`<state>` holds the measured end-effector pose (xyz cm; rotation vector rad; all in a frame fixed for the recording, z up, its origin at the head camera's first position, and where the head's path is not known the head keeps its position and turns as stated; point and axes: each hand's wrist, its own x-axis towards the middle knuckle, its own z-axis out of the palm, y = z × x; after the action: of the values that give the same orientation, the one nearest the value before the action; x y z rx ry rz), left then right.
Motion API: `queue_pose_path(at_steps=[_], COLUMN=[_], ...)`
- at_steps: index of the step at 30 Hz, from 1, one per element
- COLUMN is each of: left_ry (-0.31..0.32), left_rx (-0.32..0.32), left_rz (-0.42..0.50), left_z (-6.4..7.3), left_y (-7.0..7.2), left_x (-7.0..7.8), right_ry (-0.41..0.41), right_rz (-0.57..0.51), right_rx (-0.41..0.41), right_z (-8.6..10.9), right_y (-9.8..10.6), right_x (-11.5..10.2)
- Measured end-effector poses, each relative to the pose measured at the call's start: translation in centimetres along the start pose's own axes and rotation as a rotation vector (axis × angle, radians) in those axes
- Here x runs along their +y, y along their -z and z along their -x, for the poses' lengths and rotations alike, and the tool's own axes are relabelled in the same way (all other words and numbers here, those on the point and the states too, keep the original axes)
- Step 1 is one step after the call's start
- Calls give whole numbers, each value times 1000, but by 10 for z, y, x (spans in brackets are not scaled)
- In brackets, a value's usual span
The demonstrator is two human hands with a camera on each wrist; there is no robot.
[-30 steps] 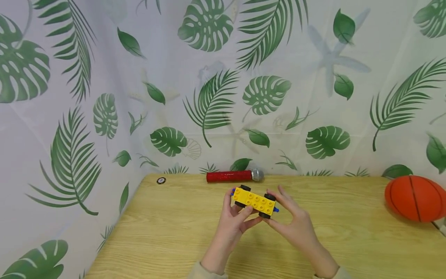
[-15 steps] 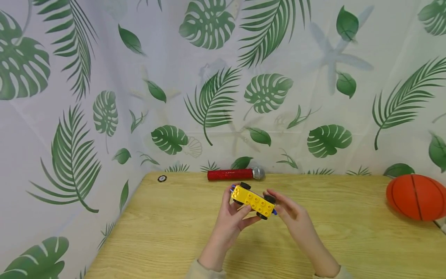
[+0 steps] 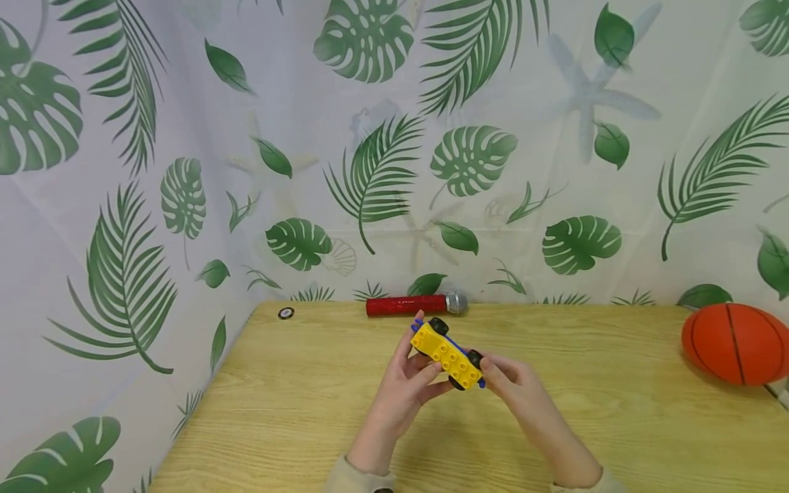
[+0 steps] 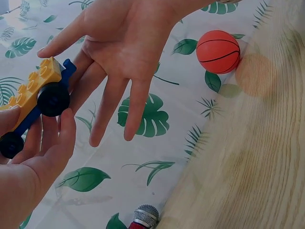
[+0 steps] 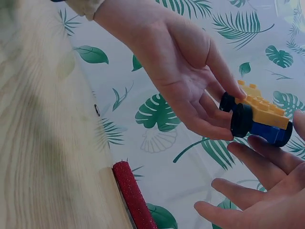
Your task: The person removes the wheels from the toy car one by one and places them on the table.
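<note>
A yellow and blue toy car [image 3: 450, 356] with black wheels and studs on its yellow top is held above the table, tilted down to the right. My left hand [image 3: 397, 390] grips its left end, thumb on the studded face and fingers behind. At the lower right end, my right hand [image 3: 524, 390] has its thumb and index finger about the car by a wheel. In the left wrist view the right hand's other fingers [image 4: 133, 105] stretch out straight. The right wrist view shows the left hand [image 5: 176, 71] round the car [image 5: 262, 112], whose underside is mostly hidden.
A red microphone [image 3: 407, 305] with a silver head lies along the back edge of the wooden table [image 3: 296, 397]. Near the back left corner is a small black and white disc [image 3: 286, 313]. An orange-red ball [image 3: 733, 344] with black lines sits at the right. Leaf-print cloth [image 3: 394, 171] hangs behind.
The car has tilted further, its right end lower and its left end slightly higher. My right hand's thumb has shifted from below the car up to its right end.
</note>
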<state>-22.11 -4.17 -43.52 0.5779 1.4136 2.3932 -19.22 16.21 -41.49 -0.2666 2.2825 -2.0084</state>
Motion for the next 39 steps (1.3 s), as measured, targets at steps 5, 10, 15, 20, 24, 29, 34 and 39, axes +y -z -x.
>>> queue_pose_path(at_steps=[5, 10, 15, 20, 24, 29, 34, 39], left_ry=[-11, -11, 0, -1, -19, -29, -31, -28], left_rx=[-9, -16, -26, 0, 53, 95, 121, 159], left_rz=[-6, -8, 24, 27, -16, -38, -39, -19], left_z=[2, 2, 2, 2, 0, 0, -1, -3], left_y=[2, 3, 1, -1, -4, -5, -6, -8], left_x=[-1, -2, -3, -4, -7, -10, -11, -11], right_ry=[-19, -30, -38, -27, -19, -19, -41, -62], right_rz=[0, 11, 18, 30, 32, 4, -48, -109], right_rx=[-4, 3, 26, 38, 45, 47, 61, 104], right_z=[1, 1, 0, 1, 1, 1, 2, 1], right_y=[-5, -7, -8, -8, -10, -12, -14, -18], right_x=[1, -2, -1, 1, 3, 5, 6, 6])
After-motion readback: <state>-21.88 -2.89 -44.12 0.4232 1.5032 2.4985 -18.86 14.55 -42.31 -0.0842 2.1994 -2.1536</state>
